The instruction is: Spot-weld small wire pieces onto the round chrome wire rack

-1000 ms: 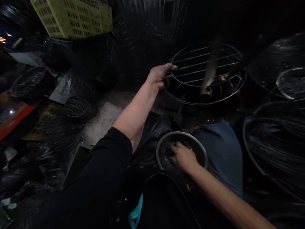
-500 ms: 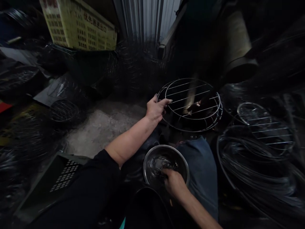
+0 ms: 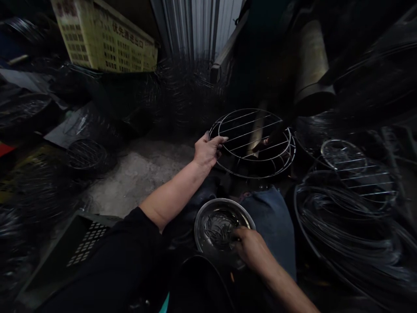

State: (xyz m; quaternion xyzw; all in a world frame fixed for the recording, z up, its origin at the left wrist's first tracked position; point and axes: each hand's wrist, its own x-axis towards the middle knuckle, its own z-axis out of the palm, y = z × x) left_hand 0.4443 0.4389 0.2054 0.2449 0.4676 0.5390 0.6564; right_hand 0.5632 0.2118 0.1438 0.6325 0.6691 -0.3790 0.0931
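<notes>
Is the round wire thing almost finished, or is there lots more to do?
Partly done, it seems. The round wire rack already has its rings and cross bars in place. In hand: the left hand grips its rim, while the right hand reaches into the metal bowl of small wire pieces. Probably left: plenty, since big wire coils lie unused beside it.

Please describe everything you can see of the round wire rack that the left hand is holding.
The rack is a round frame of thin, shiny metal wire: a smaller top ring crossed by parallel straight bars, a wider ring below, and short curved wires joining the two. It is held off the ground, tilted slightly, in front of the person, above the knee in blue cloth. The left hand closes on its left rim, thumb over the top ring. Nothing lies on it. A dim object shows through the bars behind it.
</notes>
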